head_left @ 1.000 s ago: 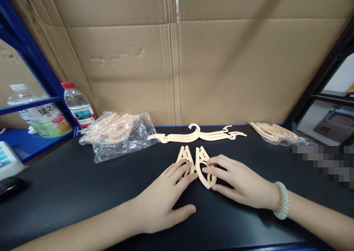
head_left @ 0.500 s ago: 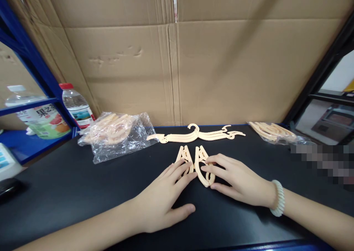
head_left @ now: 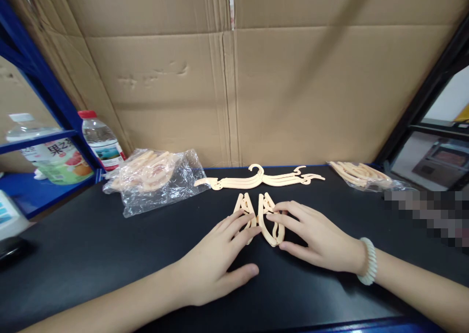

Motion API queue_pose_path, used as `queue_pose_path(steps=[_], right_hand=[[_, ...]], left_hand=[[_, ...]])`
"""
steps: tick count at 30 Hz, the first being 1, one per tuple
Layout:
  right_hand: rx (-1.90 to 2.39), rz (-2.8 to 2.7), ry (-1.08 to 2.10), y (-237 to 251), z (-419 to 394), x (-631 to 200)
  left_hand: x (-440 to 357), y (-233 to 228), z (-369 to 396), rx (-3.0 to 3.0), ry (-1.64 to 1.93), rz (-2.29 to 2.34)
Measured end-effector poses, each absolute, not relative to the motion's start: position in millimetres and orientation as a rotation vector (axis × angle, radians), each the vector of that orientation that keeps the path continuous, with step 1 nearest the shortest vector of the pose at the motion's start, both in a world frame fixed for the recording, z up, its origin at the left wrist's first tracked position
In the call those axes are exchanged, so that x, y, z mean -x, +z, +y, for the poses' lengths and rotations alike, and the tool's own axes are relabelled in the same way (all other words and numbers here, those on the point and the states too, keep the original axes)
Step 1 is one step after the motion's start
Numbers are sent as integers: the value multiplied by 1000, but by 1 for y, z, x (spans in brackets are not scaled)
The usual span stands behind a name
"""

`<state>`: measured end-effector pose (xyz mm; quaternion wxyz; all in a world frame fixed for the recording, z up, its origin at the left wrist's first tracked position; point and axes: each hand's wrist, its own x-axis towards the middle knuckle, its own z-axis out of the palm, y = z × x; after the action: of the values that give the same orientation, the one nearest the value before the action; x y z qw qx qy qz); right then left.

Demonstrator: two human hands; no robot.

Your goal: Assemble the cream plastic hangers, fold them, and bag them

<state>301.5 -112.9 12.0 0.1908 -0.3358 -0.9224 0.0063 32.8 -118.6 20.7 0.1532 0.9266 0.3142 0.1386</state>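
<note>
A folded cream-coloured clothes hanger (head_left: 268,233) lies on the black table in front of me, its two arms bent inward side by side. My left hand (head_left: 220,255) rests its spread fingertips on the hanger's left half, with the thumb apart on the tabletop side; these fingers cover much of that half. On the right half, the fingertips and thumb of my right hand (head_left: 311,235) bear on the outer side and lower edge. Beyond it, an unfolded clothes hanger (head_left: 242,182) lies flat, hook pointing away.
Clear plastic bags hold more hangers: one bag (head_left: 154,176) at back left, another bag (head_left: 361,174) at back right. A red-capped bottle (head_left: 102,140) and a large labelled bottle (head_left: 54,152) stand by the blue shelf. A cardboard wall (head_left: 293,88) closes the back.
Both hands stay almost where they were on the folded hanger. Only very slight shifts of the fingers show.
</note>
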Motion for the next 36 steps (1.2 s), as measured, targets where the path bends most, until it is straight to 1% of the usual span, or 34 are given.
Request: queue_pose_path(steps=[5,9,12,14,19,25,29,32,36], right_hand=[[964,-2440,133,14,-106,-310],[1048,-2310,260,9,-96,-316],[1137,-2216,287,6,-87,-321],[1147,-2212,213,5,-78,-327],[1160,-2246,-105,3,-45,-361],[1262,-2246,-165,-11,-22,-389],[1257,-2296,-137,-21,-21,-386],[1252,-2305,-122,-24,-21,-385],[1255,-2310,-110,-25,-20,-385]], left_hand=[[-26,21,-97,-2422,808,1032],[-16,13,-73,-2177,918,1224],[-14,10,-66,-2067,945,1247],[-15,10,-67,-2080,931,1238],[-17,12,-70,-2091,896,1244],[-14,11,-69,-2148,860,1258],[-9,12,-67,-2424,846,1414],[0,14,-63,-2589,650,1710],[16,22,-53,-2444,258,2132]])
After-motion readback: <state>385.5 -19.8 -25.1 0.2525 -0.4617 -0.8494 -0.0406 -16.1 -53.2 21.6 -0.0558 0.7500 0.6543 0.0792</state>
